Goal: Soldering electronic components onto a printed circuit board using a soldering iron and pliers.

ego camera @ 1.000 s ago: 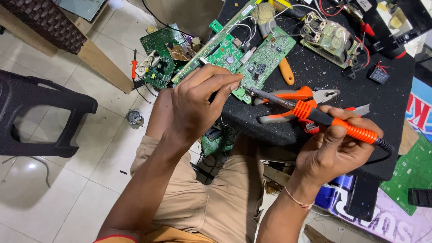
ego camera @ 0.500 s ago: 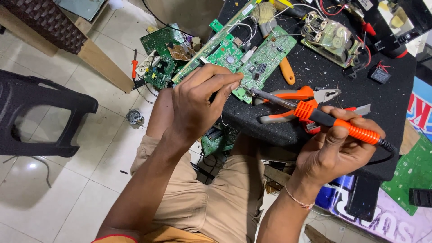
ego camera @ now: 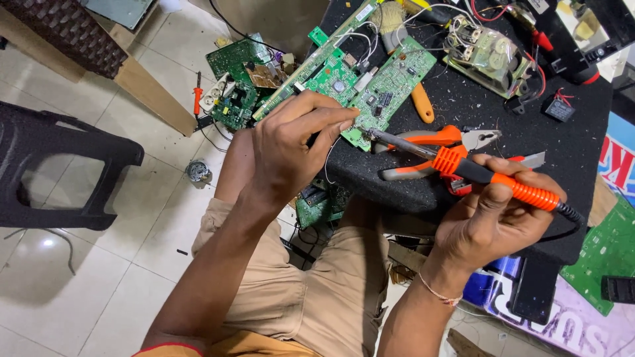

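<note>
Green circuit board (ego camera: 390, 89) flat on black work mat (ego camera: 476, 172), near-left corner at mat edge. Left hand (ego camera: 291, 149) closed on that corner, fingertips pinching board edge; small dark item under fingers, type unclear. Right hand (ego camera: 493, 221) to right, well apart from left, clamped on orange-grip soldering iron (ego camera: 463, 168). Iron tip touching near edge of board, just right of left fingertips. Orange-handled pliers (ego camera: 436, 142) on mat beneath iron shaft. Orange screwdriver (ego camera: 421, 102) beside board, right. Wired transformer assy (ego camera: 486, 56) far right. Long narrow PCB (ego camera: 311, 63) far left of board. Scrap boards (ego camera: 238, 79) on tiled floor (ego camera: 112, 264). Black plastic stool (ego camera: 59, 172) at left.
</note>
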